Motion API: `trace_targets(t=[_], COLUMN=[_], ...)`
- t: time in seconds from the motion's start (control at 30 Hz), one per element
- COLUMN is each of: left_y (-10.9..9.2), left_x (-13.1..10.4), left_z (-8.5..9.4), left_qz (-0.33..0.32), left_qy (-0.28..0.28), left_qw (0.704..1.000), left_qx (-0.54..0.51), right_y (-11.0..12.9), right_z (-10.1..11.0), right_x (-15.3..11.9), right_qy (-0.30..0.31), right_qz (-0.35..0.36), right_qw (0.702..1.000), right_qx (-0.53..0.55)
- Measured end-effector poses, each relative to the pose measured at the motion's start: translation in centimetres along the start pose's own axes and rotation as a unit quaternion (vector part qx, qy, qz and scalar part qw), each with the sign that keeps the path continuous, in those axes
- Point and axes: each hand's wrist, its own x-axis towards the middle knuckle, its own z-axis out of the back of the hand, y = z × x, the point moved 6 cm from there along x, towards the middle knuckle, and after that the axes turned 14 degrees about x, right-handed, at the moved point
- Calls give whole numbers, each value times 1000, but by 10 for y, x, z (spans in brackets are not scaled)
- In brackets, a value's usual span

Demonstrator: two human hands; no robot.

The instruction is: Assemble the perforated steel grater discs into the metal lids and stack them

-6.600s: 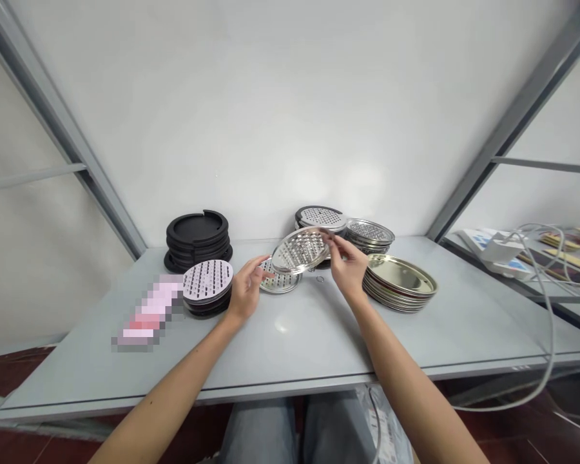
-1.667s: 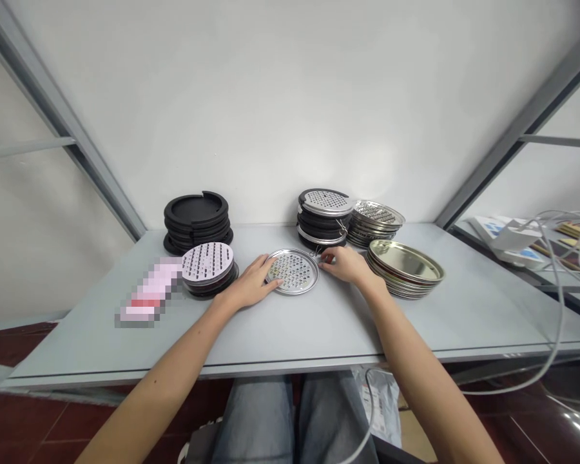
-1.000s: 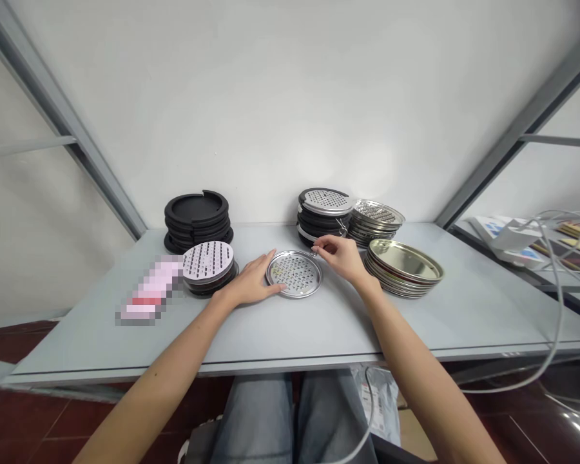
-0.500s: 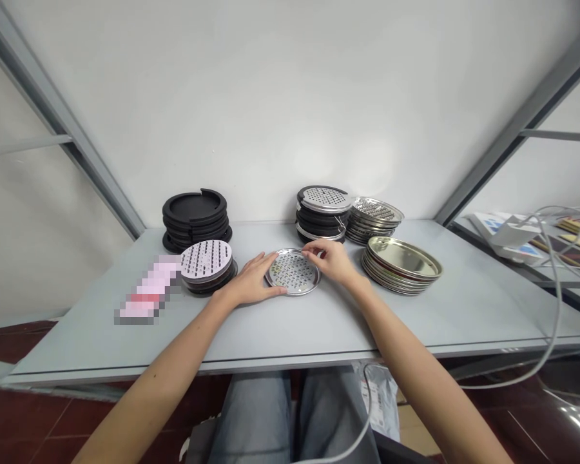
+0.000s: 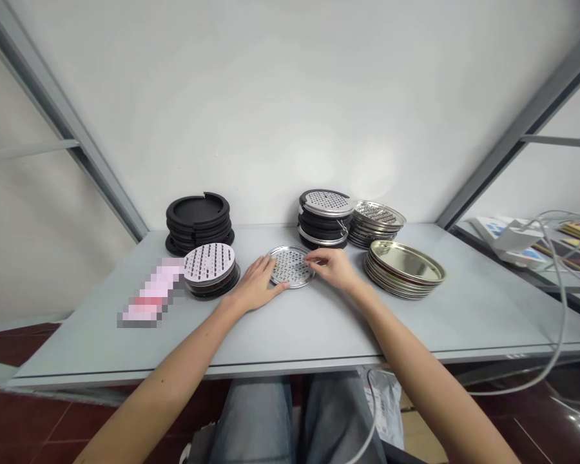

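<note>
While the right hand (image 5: 333, 266) has fingertips close together at the right rim of the round metal grater plate (image 5: 291, 267) (gripping anything: cannot tell), the left hand (image 5: 254, 285) is spread wide along its left edge. Plate flat on grey table (image 5: 290, 332), between hands.

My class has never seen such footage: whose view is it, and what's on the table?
It's a person's own view, from a head camera; there is no machine. The bare left hand spans the left rim of a grater plate on the table; the right hand pinches at its right rim, anything held there being too small to tell. Behind and beside are stacks: black round trays, a pale-topped stack, a black and silver stack, silver grater plates and gold-toned plates.
</note>
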Motion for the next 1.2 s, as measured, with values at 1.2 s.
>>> trace_targets(t=[1.2], left_y=[-3], left_x=[2], left_z=[-5], left_qz=[17], left_qy=[8], left_qw=[1000], left_qx=[14], right_y=[14], right_z=[-27], right_x=[-16], right_qy=[148], right_qz=[130], right_qw=[968], right_qx=[-155])
